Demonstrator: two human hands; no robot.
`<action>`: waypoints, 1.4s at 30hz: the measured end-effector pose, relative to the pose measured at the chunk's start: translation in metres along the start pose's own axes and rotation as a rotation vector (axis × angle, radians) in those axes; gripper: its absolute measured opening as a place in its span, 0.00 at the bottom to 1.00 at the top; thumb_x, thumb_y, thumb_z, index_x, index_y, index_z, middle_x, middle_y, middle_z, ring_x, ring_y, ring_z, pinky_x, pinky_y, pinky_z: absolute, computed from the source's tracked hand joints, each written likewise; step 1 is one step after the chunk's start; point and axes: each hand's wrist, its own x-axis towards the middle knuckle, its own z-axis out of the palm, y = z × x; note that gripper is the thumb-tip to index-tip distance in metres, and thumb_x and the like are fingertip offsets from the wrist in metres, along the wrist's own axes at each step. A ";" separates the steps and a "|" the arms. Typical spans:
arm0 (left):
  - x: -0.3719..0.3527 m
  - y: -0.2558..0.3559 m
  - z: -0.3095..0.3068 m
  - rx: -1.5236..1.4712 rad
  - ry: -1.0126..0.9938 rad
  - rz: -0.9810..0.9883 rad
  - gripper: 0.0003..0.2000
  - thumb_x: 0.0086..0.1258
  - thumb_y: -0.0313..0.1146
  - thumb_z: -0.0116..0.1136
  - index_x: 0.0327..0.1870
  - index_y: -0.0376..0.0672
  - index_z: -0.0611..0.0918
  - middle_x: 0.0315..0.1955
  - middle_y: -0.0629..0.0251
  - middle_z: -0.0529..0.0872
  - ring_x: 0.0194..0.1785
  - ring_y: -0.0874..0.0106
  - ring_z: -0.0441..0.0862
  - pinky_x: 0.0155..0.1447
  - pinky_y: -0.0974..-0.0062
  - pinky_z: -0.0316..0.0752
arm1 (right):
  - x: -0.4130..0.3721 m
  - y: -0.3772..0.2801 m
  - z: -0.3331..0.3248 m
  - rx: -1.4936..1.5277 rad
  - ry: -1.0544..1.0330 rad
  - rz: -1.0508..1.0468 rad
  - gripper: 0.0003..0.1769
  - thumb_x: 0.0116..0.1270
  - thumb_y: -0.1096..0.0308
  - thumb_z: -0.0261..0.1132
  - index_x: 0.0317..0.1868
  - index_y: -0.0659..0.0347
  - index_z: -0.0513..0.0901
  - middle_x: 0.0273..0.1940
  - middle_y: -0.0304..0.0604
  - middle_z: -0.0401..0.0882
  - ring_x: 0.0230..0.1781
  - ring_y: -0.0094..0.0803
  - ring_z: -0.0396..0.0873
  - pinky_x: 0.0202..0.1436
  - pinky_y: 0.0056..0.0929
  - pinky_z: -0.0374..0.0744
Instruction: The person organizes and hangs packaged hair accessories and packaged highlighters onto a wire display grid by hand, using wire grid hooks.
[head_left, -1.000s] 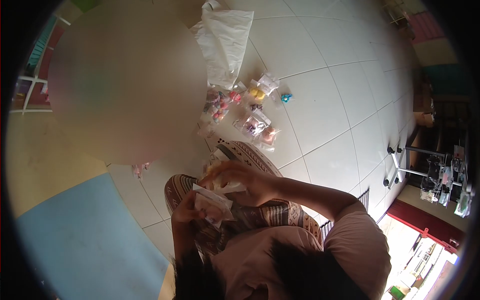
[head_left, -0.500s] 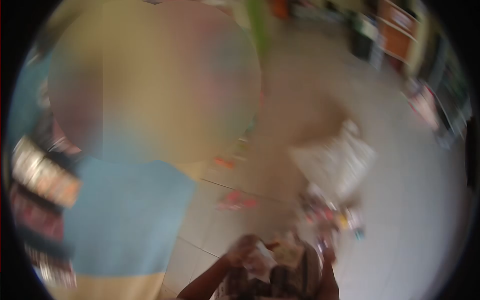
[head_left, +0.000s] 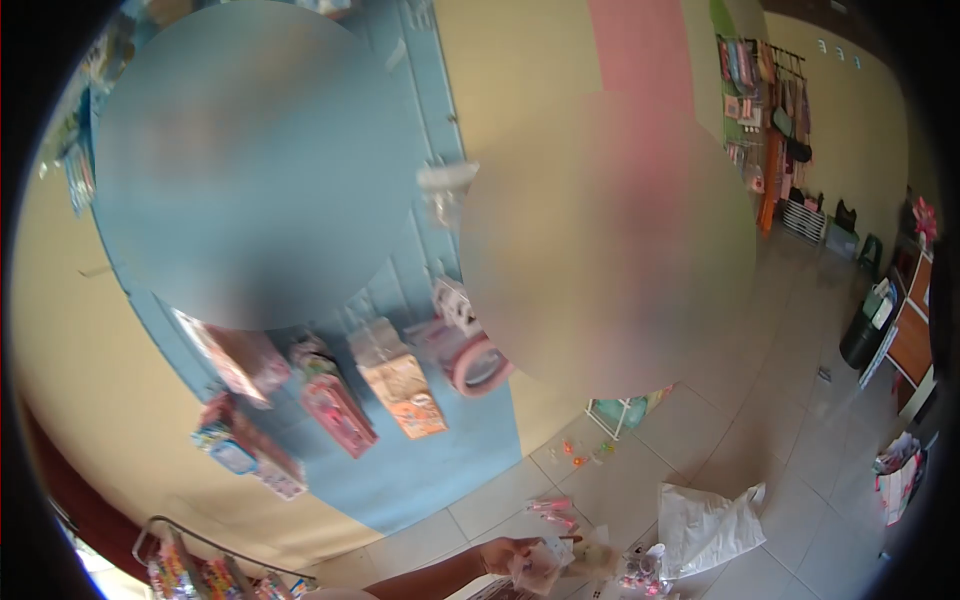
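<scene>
The left hand (head_left: 508, 555) grips a translucent packet (head_left: 540, 569) at its fingertips. Beyond the hand, pink items (head_left: 553, 512) lie on the tiled floor (head_left: 760, 430); to its right, small packaged items (head_left: 643, 573) lie beside a white plastic bag (head_left: 708, 530).

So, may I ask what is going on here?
A person's left hand holds a translucent packet. Beyond it, a white plastic bag lies on the tiled floor, with small packaged items beside it. Packaged goods hang against the blue wall section. The right hand cannot be made out.
</scene>
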 end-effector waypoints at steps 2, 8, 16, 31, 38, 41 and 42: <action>-0.030 0.006 0.022 -0.065 0.156 0.041 0.41 0.54 0.38 0.64 0.68 0.36 0.56 0.57 0.51 0.71 0.57 0.62 0.73 0.62 0.68 0.67 | -0.014 -0.041 -0.051 0.026 0.027 -0.106 0.11 0.57 0.63 0.60 0.35 0.64 0.78 0.32 0.53 0.79 0.34 0.47 0.78 0.38 0.40 0.75; -0.121 0.068 0.183 -0.072 0.141 0.232 0.40 0.51 0.35 0.62 0.68 0.39 0.58 0.61 0.52 0.68 0.63 0.60 0.69 0.64 0.60 0.66 | -0.068 -0.268 -0.234 0.180 0.247 -0.856 0.08 0.50 0.74 0.63 0.30 0.65 0.75 0.30 0.56 0.77 0.34 0.54 0.76 0.39 0.44 0.74; -0.199 0.098 0.276 -0.028 0.175 0.754 0.46 0.41 0.32 0.67 0.68 0.37 0.59 0.65 0.49 0.63 0.61 0.58 0.71 0.61 0.58 0.69 | -0.182 -0.547 -0.415 0.325 0.371 -1.551 0.08 0.61 0.80 0.56 0.41 0.67 0.79 0.37 0.52 0.77 0.40 0.47 0.75 0.45 0.37 0.74; -0.238 0.205 0.216 0.012 0.075 0.672 0.57 0.38 0.36 0.67 0.71 0.34 0.44 0.47 0.51 0.78 0.48 0.56 0.79 0.55 0.59 0.73 | -0.209 -0.821 -0.461 0.651 -0.304 -1.537 0.20 0.59 0.80 0.64 0.53 0.64 0.73 0.38 0.44 0.83 0.40 0.23 0.79 0.46 0.20 0.76; -0.210 0.246 0.209 -0.016 0.015 0.511 0.57 0.36 0.34 0.68 0.71 0.33 0.45 0.48 0.54 0.77 0.49 0.57 0.78 0.57 0.63 0.71 | -0.200 -0.868 -0.461 0.540 -0.344 -1.596 0.19 0.58 0.78 0.66 0.51 0.63 0.75 0.38 0.44 0.83 0.40 0.24 0.79 0.45 0.22 0.75; -0.199 0.258 0.204 -0.010 0.022 0.504 0.58 0.34 0.34 0.68 0.70 0.32 0.44 0.48 0.55 0.77 0.49 0.60 0.78 0.56 0.67 0.71 | -0.196 -0.885 -0.459 0.448 -0.391 -1.619 0.19 0.58 0.77 0.66 0.51 0.63 0.75 0.37 0.44 0.83 0.40 0.25 0.79 0.46 0.23 0.75; -0.195 0.260 0.201 -0.003 0.016 0.510 0.58 0.34 0.33 0.67 0.70 0.32 0.44 0.48 0.55 0.77 0.49 0.60 0.78 0.56 0.68 0.71 | -0.195 -0.890 -0.459 0.437 -0.427 -1.601 0.19 0.58 0.76 0.67 0.50 0.63 0.75 0.37 0.44 0.83 0.40 0.25 0.79 0.47 0.23 0.75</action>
